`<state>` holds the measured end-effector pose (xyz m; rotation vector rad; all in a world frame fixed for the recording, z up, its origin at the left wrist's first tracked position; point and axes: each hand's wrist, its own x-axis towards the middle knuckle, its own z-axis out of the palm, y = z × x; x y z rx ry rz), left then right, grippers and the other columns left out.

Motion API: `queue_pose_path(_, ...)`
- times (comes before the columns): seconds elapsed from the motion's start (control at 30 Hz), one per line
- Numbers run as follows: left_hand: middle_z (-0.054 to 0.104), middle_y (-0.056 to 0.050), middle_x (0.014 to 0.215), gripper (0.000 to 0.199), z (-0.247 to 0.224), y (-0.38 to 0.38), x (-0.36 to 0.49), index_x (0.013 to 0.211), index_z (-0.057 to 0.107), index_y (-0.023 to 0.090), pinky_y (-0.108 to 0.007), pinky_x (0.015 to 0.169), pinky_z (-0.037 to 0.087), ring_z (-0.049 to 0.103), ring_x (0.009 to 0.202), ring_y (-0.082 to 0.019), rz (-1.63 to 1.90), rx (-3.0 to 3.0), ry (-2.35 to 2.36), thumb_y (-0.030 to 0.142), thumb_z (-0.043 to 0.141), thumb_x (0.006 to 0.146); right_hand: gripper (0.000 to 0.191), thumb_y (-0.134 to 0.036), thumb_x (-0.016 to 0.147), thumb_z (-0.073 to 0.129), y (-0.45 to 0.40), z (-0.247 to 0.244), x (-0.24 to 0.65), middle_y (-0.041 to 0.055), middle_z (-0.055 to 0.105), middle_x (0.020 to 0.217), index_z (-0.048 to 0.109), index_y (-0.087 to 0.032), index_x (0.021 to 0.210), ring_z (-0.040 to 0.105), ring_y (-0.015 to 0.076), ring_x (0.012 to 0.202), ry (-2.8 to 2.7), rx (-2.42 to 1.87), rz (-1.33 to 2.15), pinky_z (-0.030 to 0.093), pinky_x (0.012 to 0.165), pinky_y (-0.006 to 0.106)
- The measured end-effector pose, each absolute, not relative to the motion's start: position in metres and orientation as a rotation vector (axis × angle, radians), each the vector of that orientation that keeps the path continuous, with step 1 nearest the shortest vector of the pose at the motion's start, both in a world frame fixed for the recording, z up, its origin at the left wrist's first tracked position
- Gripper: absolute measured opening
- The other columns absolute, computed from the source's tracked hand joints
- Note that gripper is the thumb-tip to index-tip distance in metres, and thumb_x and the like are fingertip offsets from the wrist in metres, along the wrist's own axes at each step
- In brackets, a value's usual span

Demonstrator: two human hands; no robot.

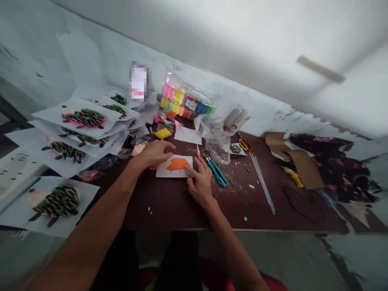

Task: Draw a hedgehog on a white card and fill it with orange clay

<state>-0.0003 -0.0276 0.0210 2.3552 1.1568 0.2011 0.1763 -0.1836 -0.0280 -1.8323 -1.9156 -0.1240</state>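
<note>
A white paper card [162, 173] lies in front of me, with a flat orange clay shape [178, 163] in the outline of a hedgehog body on it. My left hand [156, 153] is over the card's left side, thumb and fingers apart, holding nothing I can see. At the right edge, my right hand [200, 182] has a fingertip on the orange clay. A slim white-tipped tool [198, 149] with an orange part juts from its curled fingers; the grip is partly hidden. Teal-handled tweezers [216, 171] lie just right of that hand.
Finished hedgehog sheets [112, 121] are piled at the left. Behind stand a bag of coloured clay [188, 99] and a crumpled clear bag [215, 133]. Scissors [245, 143], glue sticks [262, 182] and a yellow glue gun [293, 176] lie rightward. Husk-like bits litter the table.
</note>
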Motion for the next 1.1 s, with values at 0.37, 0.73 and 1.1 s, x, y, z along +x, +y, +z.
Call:
queue_pose_path(0.37, 0.075, -0.004, 0.108, 0.044, 0.007, -0.019, -0.004, 0.116, 0.073, 0.028, -0.025, 0.076, 0.048, 0.068, 0.093, -0.02, 0.019, 2.414, 1.223, 0.02, 0.051, 0.079, 0.044, -0.009, 0.083, 0.047, -0.181, -0.032, 0.177, 0.0081, 0.053, 0.142, 0.071, -0.027, 0.115, 0.042, 0.0264, 0.135, -1.756, -1.789, -0.107, 0.035, 0.107, 0.048)
queue_pose_path(0.73, 0.074, -0.005, 0.104, 0.044, 0.01, -0.021, -0.003, 0.114, 0.072, 0.026, -0.025, 0.071, 0.048, 0.068, 0.086, -0.019, 0.029, 2.399, 1.217, 0.018, 0.05, 0.077, 0.038, -0.008, 0.082, 0.051, -0.153, 0.005, 0.203, 0.0087, 0.062, 0.129, 0.075, -0.024, 0.108, 0.049, 0.0256, 0.125, -2.161, -1.747, -0.031, 0.039, 0.104, 0.044)
queue_pose_path(1.1, 0.073, -0.003, 0.1, 0.047, 0.009, -0.02, -0.001, 0.112, 0.072, 0.025, -0.025, 0.071, 0.047, 0.066, 0.088, -0.019, 0.038, 2.416, 1.195, 0.013, 0.049, 0.073, 0.048, -0.006, 0.085, 0.058, -0.156, -0.015, 0.21, 0.0007, 0.042, 0.154, 0.068, -0.035, 0.121, 0.032, 0.0257, 0.143, -2.465, -1.577, -0.057, 0.029, 0.114, 0.047)
